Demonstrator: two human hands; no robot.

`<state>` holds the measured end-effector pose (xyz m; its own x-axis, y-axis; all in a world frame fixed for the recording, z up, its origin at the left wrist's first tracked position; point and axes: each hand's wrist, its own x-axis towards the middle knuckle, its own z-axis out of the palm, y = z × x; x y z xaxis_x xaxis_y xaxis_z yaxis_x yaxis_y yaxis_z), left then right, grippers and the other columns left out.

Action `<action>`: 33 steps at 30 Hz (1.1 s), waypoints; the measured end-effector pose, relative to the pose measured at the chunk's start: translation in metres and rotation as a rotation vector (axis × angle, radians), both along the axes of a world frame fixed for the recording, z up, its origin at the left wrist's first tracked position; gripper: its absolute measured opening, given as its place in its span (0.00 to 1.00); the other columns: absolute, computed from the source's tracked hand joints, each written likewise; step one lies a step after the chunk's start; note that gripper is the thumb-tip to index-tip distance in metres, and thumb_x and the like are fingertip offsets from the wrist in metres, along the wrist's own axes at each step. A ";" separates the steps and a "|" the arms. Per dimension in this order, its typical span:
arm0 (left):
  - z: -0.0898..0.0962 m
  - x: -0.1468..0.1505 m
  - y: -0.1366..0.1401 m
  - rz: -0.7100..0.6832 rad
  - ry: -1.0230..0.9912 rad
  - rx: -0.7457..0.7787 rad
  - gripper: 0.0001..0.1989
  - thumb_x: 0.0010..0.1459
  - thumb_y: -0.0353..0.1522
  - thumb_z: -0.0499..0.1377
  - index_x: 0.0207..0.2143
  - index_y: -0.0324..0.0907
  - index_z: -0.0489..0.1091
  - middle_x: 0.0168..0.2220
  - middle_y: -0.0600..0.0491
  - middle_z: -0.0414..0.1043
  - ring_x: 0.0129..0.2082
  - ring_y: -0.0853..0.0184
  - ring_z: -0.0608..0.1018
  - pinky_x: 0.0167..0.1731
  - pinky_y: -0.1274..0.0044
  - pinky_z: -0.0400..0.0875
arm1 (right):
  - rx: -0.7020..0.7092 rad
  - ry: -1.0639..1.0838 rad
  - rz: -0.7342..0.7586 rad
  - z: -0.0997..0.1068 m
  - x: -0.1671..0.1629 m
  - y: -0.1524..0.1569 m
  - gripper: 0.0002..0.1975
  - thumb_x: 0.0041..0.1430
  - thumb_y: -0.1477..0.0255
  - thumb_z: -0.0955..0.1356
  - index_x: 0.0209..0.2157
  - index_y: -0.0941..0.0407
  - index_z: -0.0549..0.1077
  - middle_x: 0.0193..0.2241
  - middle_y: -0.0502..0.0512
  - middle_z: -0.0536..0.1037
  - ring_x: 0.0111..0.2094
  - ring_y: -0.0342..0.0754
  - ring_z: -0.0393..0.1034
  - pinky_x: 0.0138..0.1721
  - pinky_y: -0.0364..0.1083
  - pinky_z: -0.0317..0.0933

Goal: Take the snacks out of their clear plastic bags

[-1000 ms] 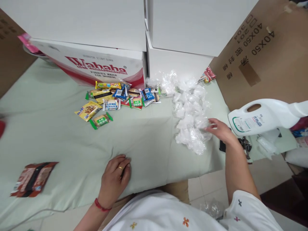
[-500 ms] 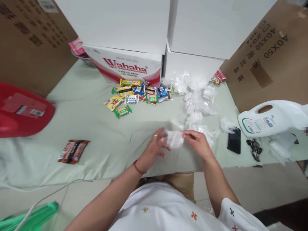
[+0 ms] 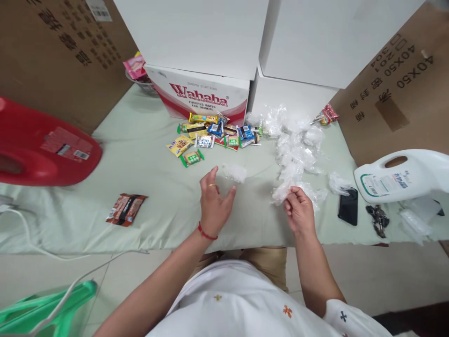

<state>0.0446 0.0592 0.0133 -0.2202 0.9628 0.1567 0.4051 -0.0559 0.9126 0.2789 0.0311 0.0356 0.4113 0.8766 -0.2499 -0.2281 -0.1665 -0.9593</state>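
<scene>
My left hand, with a ring and a red bracelet, is held over the cloth with its fingers apart and nothing in them. Just beyond its fingertips lies a small crumpled clear plastic bag. My right hand pinches another thin clear plastic bag between thumb and fingers. Behind that bag spreads a heap of crumpled clear plastic bags, so where the held one ends is hard to make out. Farther back, a pile of wrapped snacks sits before the Wahaba-style printed carton.
A brown snack packet and a red jug are at left. On the right are a black phone, keys and a white detergent bottle. Cardboard walls flank the table; a white cable crosses its front edge.
My hands have moved apart. The right hand has carried a plastic bag rightward to the heap, while the left has opened away. A small crumpled bag now shows on the cloth between them.
</scene>
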 end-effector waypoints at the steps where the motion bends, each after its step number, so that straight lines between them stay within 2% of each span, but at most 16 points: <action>1: 0.003 0.000 -0.009 -0.022 0.039 0.090 0.32 0.61 0.43 0.66 0.63 0.44 0.62 0.57 0.42 0.67 0.37 0.67 0.74 0.37 0.72 0.74 | -0.023 0.002 0.015 0.000 -0.006 0.000 0.22 0.44 0.56 0.81 0.32 0.53 0.73 0.22 0.42 0.65 0.18 0.37 0.55 0.16 0.39 0.43; 3: 0.008 0.004 -0.026 -0.134 0.104 0.256 0.29 0.61 0.43 0.66 0.60 0.45 0.65 0.55 0.43 0.69 0.44 0.63 0.75 0.38 0.72 0.75 | -0.059 -0.021 0.052 0.001 -0.017 0.001 0.23 0.44 0.55 0.81 0.29 0.55 0.73 0.21 0.44 0.68 0.18 0.36 0.55 0.16 0.38 0.44; 5: 0.009 0.012 -0.036 -0.269 0.215 0.408 0.25 0.60 0.41 0.68 0.58 0.47 0.69 0.53 0.44 0.72 0.51 0.58 0.75 0.46 0.68 0.75 | -0.072 -0.020 0.116 0.003 -0.028 0.001 0.23 0.45 0.53 0.81 0.28 0.56 0.72 0.21 0.45 0.70 0.17 0.35 0.54 0.16 0.38 0.45; 7: 0.007 0.019 -0.039 -0.342 0.293 0.458 0.18 0.63 0.36 0.66 0.55 0.47 0.72 0.50 0.45 0.76 0.51 0.57 0.76 0.51 0.65 0.73 | -0.088 0.047 0.225 0.006 -0.034 0.000 0.24 0.45 0.53 0.81 0.27 0.56 0.72 0.20 0.44 0.69 0.16 0.35 0.52 0.16 0.38 0.43; 9: 0.002 0.022 -0.035 -0.378 0.243 0.379 0.11 0.66 0.32 0.62 0.50 0.46 0.76 0.43 0.47 0.79 0.45 0.60 0.79 0.47 0.68 0.73 | -0.133 0.159 0.346 0.008 -0.038 -0.001 0.24 0.44 0.54 0.81 0.27 0.55 0.71 0.19 0.43 0.67 0.16 0.34 0.49 0.15 0.38 0.39; 11: -0.003 0.023 -0.030 -0.376 0.096 0.249 0.07 0.66 0.32 0.61 0.43 0.44 0.79 0.36 0.50 0.79 0.36 0.65 0.79 0.39 0.73 0.73 | -0.140 0.250 0.384 0.007 -0.039 -0.003 0.24 0.46 0.54 0.81 0.28 0.55 0.70 0.21 0.43 0.68 0.17 0.35 0.50 0.16 0.38 0.41; 13: -0.006 0.023 -0.028 -0.324 -0.055 0.122 0.06 0.65 0.34 0.62 0.38 0.44 0.80 0.32 0.52 0.78 0.30 0.68 0.77 0.34 0.76 0.71 | -0.077 0.255 0.337 0.003 -0.042 -0.006 0.23 0.47 0.54 0.80 0.31 0.54 0.71 0.26 0.46 0.72 0.22 0.38 0.58 0.20 0.37 0.52; 15: -0.007 0.025 -0.028 -0.276 -0.173 0.019 0.06 0.62 0.36 0.64 0.36 0.44 0.81 0.31 0.53 0.78 0.28 0.68 0.77 0.32 0.77 0.70 | 0.003 0.178 0.322 -0.003 -0.046 -0.009 0.22 0.47 0.57 0.81 0.36 0.53 0.74 0.34 0.49 0.76 0.31 0.41 0.67 0.29 0.40 0.64; 17: -0.007 0.026 -0.030 -0.301 -0.285 -0.068 0.09 0.61 0.39 0.65 0.36 0.44 0.82 0.32 0.52 0.79 0.30 0.67 0.78 0.33 0.76 0.70 | 0.033 0.098 0.378 -0.011 -0.051 -0.013 0.21 0.47 0.59 0.81 0.39 0.53 0.77 0.35 0.49 0.77 0.36 0.44 0.70 0.37 0.43 0.68; 20: -0.008 0.027 -0.030 -0.311 -0.486 -0.235 0.14 0.58 0.43 0.66 0.36 0.42 0.82 0.27 0.54 0.77 0.27 0.67 0.76 0.31 0.76 0.69 | 0.011 0.073 0.391 -0.020 -0.054 -0.013 0.17 0.50 0.58 0.79 0.36 0.54 0.78 0.28 0.48 0.75 0.30 0.43 0.68 0.34 0.43 0.66; 23: -0.009 0.022 -0.025 -0.169 -0.664 -0.358 0.18 0.49 0.46 0.72 0.34 0.40 0.80 0.21 0.58 0.70 0.21 0.72 0.69 0.25 0.78 0.63 | -0.028 0.079 0.297 -0.024 -0.047 -0.009 0.18 0.48 0.56 0.79 0.34 0.54 0.78 0.24 0.46 0.71 0.25 0.41 0.62 0.27 0.42 0.60; 27: -0.006 0.007 -0.019 -0.073 -0.846 -0.387 0.21 0.42 0.44 0.77 0.31 0.39 0.77 0.23 0.58 0.71 0.21 0.77 0.65 0.23 0.81 0.58 | -0.053 0.156 0.237 -0.021 -0.032 -0.002 0.19 0.44 0.58 0.81 0.32 0.55 0.78 0.25 0.46 0.70 0.25 0.40 0.59 0.25 0.41 0.56; 33: 0.003 -0.017 -0.020 -0.010 -0.992 -0.424 0.23 0.39 0.41 0.79 0.30 0.38 0.74 0.24 0.59 0.70 0.20 0.80 0.64 0.22 0.84 0.59 | -0.067 0.286 0.164 -0.022 -0.013 -0.005 0.19 0.42 0.62 0.82 0.32 0.54 0.76 0.26 0.46 0.67 0.25 0.39 0.56 0.24 0.39 0.52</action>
<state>0.0280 0.0395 0.0161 -0.0573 0.8992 -0.4337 -0.5248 0.3424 0.7793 0.2661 0.0260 0.0133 0.1713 0.9029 -0.3944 -0.4514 -0.2839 -0.8460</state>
